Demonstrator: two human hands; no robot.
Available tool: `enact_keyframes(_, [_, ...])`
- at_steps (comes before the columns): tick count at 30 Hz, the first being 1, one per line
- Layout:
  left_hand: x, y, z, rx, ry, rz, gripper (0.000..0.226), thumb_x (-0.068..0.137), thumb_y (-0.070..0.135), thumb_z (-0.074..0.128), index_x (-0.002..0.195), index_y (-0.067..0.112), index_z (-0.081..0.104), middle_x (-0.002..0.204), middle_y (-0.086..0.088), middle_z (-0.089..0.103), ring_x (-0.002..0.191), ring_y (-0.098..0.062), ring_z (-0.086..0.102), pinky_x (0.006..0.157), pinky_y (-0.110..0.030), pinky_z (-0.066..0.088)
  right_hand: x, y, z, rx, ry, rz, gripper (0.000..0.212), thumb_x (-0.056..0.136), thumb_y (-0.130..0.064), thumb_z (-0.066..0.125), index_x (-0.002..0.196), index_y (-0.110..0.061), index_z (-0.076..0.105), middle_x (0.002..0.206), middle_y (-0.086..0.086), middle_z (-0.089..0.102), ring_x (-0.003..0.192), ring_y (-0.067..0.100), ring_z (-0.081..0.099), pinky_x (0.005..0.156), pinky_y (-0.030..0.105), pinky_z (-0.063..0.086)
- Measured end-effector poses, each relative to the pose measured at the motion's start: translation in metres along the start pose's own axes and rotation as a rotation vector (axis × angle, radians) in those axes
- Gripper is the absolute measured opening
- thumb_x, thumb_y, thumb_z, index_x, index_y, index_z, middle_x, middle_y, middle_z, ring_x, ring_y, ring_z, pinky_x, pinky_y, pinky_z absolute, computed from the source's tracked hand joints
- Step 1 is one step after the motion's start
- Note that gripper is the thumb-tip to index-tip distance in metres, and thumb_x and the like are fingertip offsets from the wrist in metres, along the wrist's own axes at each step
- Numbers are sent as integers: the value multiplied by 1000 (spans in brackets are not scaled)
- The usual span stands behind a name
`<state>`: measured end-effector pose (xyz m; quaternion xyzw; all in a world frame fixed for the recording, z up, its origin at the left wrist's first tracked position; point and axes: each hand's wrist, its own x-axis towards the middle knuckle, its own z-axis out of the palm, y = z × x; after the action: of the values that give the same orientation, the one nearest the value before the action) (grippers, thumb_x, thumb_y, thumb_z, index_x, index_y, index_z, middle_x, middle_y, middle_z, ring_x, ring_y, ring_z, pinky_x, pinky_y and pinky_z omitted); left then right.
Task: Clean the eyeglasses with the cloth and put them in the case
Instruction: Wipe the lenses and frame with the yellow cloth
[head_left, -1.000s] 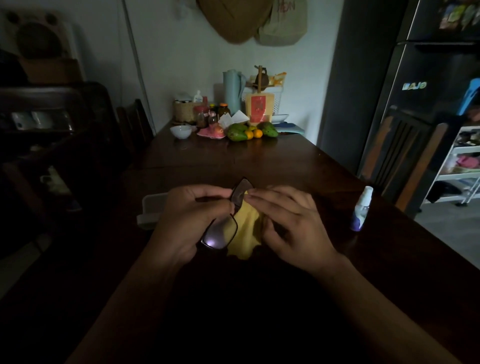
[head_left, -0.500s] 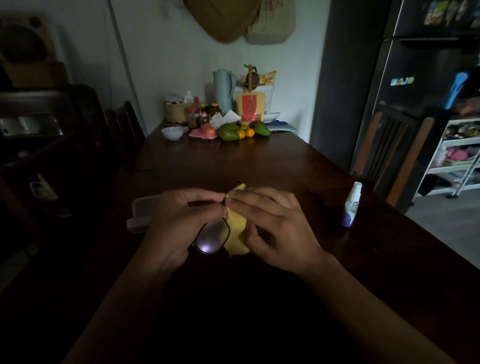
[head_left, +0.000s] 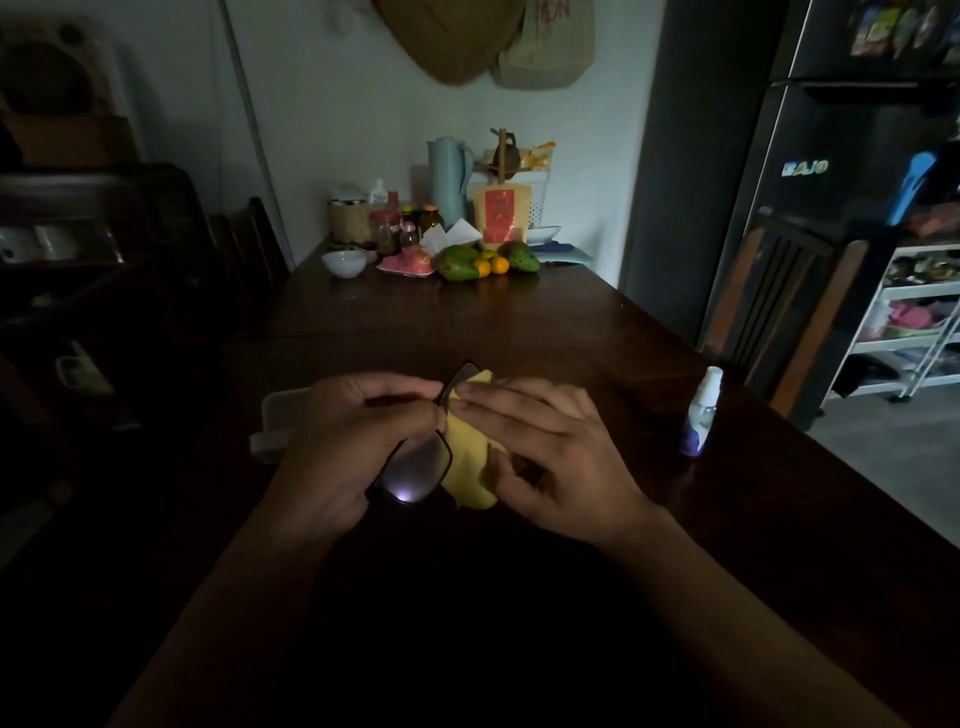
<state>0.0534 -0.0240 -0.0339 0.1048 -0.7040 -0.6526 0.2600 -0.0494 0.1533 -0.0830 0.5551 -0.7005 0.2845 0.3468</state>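
Left hand (head_left: 347, 451): fingers pinching the dark-framed eyeglasses (head_left: 415, 470) above the dark wooden bench (head_left: 519, 332).
Right hand (head_left: 550, 457): fingers pressing the yellow cloth (head_left: 467, 467) around the far lens.
Pale open case (head_left: 275, 415): behind left hand.
Small spray bottle (head_left: 698, 415): right, well apart.

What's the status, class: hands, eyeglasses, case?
Left hand grips eyeglasses. Right hand pinches yellow cloth on upper lens. Case open behind left hand, partly hidden. Spray bottle stands clear, right.
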Motion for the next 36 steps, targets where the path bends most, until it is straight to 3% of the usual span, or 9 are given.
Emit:
enact_keyframes(2, [1,0,-1,12,6,-5,22,75,-7,71,87,10,79,77,-12,78,73,-19,74,69,-27,58,-1,3,-1,-26,12,12,47,90,-18,65,135,-28,63,144,-16,56,129,12,53,93,45,44])
enact_keyframes(8, [-3,2,5,5,14,6,28,74,-9,71,75,17,79,68,-1,77,63,-8,72,57,-15,54,-1,2,-3,-32,21,61,46,92,-26,62,138,-27,60,144,-13,56,131,15,52,95,48,43])
enact_keyframes(11, [-2,2,3,-14,3,8,28,75,-10,70,77,16,79,72,-2,78,67,-9,73,58,-16,55,0,-3,-1,-4,5,14,46,94,-28,62,139,-26,58,146,-13,54,132,14,51,94,47,43])
enact_keyframes(22, [-1,1,1,-11,29,5,25,73,-7,72,78,16,79,70,-3,78,65,-10,73,56,-16,53,1,-5,-2,-29,45,-6,42,91,-23,66,134,-25,64,141,-10,60,126,15,56,91,46,45])
enact_keyframes(28, [-2,2,2,-15,20,1,29,74,-8,72,72,20,80,69,-4,77,63,-10,73,55,-16,53,0,-1,-7,-30,79,-20,40,87,-11,68,124,-24,71,133,-11,65,119,18,61,89,47,46])
enact_keyframes(36, [-2,1,2,-18,-9,5,30,73,-9,73,74,20,81,75,1,78,70,-7,73,58,-15,52,1,-2,-3,-2,44,-36,45,87,-12,64,130,-24,67,139,-12,60,126,14,56,91,47,45])
